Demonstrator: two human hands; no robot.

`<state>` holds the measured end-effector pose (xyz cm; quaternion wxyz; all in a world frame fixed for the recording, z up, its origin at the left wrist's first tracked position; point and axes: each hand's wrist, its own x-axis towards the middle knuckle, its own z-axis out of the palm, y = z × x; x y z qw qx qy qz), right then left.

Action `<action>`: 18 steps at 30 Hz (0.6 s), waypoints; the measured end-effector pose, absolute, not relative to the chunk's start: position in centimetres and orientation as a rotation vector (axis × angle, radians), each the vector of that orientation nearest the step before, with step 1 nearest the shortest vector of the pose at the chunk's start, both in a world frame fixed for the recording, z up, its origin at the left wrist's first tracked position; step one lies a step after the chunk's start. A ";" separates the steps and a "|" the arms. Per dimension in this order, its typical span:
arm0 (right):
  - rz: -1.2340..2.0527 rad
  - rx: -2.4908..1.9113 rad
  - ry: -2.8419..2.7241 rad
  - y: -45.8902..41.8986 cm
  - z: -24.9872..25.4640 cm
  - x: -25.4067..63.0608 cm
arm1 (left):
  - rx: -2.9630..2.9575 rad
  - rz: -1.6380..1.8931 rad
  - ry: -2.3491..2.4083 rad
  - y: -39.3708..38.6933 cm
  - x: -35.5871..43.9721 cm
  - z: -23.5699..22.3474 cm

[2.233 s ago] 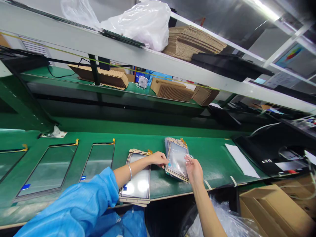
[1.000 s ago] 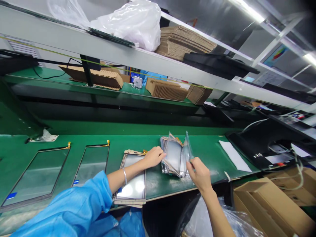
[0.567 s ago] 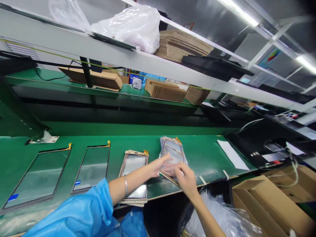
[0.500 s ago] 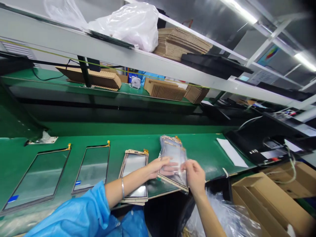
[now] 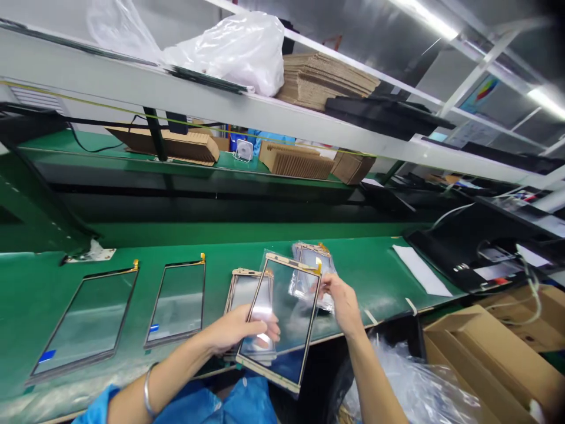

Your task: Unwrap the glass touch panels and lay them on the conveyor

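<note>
My left hand [image 5: 238, 330] grips a clear touch panel [image 5: 286, 315] with a gold rim and lifts it off the green bench [image 5: 132, 253], tilted toward me. My right hand [image 5: 342, 300] pinches the panel's right edge near its top corner. Behind it lies a wrapped stack of panels [image 5: 314, 259] in clear film. A second stack of panels [image 5: 238, 285] rests on the bench under my left hand, partly hidden by the lifted panel.
Two single panels [image 5: 179, 300] [image 5: 88, 318] lie flat on the bench to the left. A white sheet [image 5: 419, 275] lies at the right. Cardboard boxes [image 5: 489, 353] and a plastic bag [image 5: 410, 394] sit below the bench edge. Shelves above hold cardboard stacks [image 5: 326, 76] and a white bag [image 5: 238, 50].
Both hands worked at the wrapped stack, then drew one panel out. It is now lifted clear of the stack and held toward me, above the bench edge.
</note>
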<state>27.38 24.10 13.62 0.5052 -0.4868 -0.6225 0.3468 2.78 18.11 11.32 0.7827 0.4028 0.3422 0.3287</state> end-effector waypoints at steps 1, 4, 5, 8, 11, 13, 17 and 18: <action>0.858 -1.146 -1.552 23.9 14.2 26.1 | 0.875 0.735 0.765 17.6 2.3 11.3; 0.905 -1.058 -1.606 23.1 15.4 24.0 | 0.866 0.888 0.871 16.2 1.2 11.2; 0.952 -1.021 -1.579 22.9 15.5 23.5 | 0.858 0.950 0.910 15.9 1.1 11.2; 1.198 -0.904 -1.316 22.2 14.7 21.6 | 0.825 1.137 0.991 14.9 1.1 11.0; 1.439 -0.878 -0.930 21.3 12.9 18.2 | 0.824 1.327 0.943 14.0 1.3 11.3; 1.528 -0.902 -0.803 20.4 11.7 15.9 | 0.816 1.470 0.855 13.6 1.0 11.6; 1.591 -0.943 -0.646 17.9 11.3 13.7 | 0.678 1.626 0.692 13.1 -0.5 11.8; 1.579 -0.950 -0.593 17.1 11.6 14.0 | 0.623 1.584 0.665 13.2 -0.8 11.7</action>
